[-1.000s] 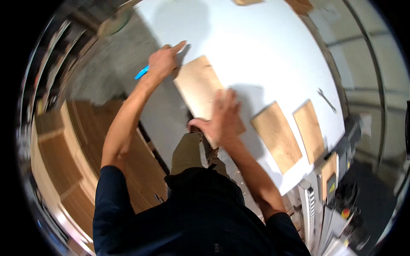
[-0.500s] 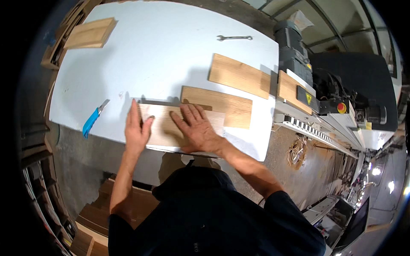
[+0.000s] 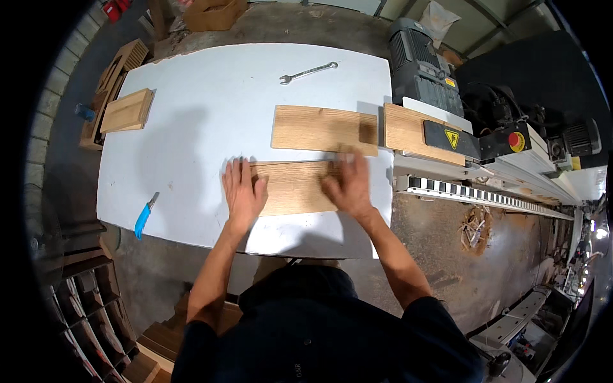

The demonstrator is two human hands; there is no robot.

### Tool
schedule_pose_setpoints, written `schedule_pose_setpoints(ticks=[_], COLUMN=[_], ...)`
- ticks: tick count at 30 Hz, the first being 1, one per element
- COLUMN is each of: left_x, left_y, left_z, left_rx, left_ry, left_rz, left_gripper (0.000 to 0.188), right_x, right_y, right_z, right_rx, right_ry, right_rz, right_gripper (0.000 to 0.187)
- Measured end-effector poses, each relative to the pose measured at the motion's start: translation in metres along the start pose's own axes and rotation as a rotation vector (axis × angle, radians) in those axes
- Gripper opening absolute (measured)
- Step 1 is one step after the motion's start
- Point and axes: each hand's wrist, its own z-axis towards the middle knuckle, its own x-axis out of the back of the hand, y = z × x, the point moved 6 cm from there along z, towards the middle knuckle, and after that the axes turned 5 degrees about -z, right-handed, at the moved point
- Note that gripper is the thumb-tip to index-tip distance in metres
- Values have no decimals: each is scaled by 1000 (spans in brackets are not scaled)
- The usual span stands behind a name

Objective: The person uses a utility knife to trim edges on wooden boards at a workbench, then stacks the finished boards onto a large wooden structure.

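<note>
A light-brown wooden board [image 3: 295,189] lies lengthwise on the white table in front of me. My left hand [image 3: 243,196] rests at its left end, with the fingers stretched out and the thumb toward the top face. At the right end is my right hand [image 3: 350,184], smeared by motion, so its grip is unclear. A second wooden board [image 3: 322,129] lies just beyond, close to my right fingertips. Whether another board lies under the near one, I cannot tell.
On the white table [image 3: 191,83] lie a blue-handled knife [image 3: 143,221] at left, a metal wrench [image 3: 309,73] at the far side and wooden pieces [image 3: 128,111] at far left. A machine with a grey motor [image 3: 421,67] and red button [image 3: 516,141] adjoins the right edge.
My right hand has moved from lying flat on a pale board to the right end of the browner board. The left hand is now at that board's left end. The pale face no longer shows.
</note>
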Motion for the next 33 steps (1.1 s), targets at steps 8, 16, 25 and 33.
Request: schedule_pose_setpoints(ticks=[8,16,25,33], left_x=[-56,7,3,23], left_y=[54,63,10,53], left_z=[103,34,-81,-57], left_rx=[184,218,88,91], left_ry=[-144,106,191,34], left_rz=[-219,-240,-40,-442], left_gripper=[63,72,65,50], right_x=[-14,22,16,-7], right_y=[102,49,63,134], right_z=[16,-32,-57,20], right_rx=[-382,-527,-614,-972], right_ry=[112,316,364,530], right_rz=[74,644,903,2016], right_gripper=[60,42,26,24])
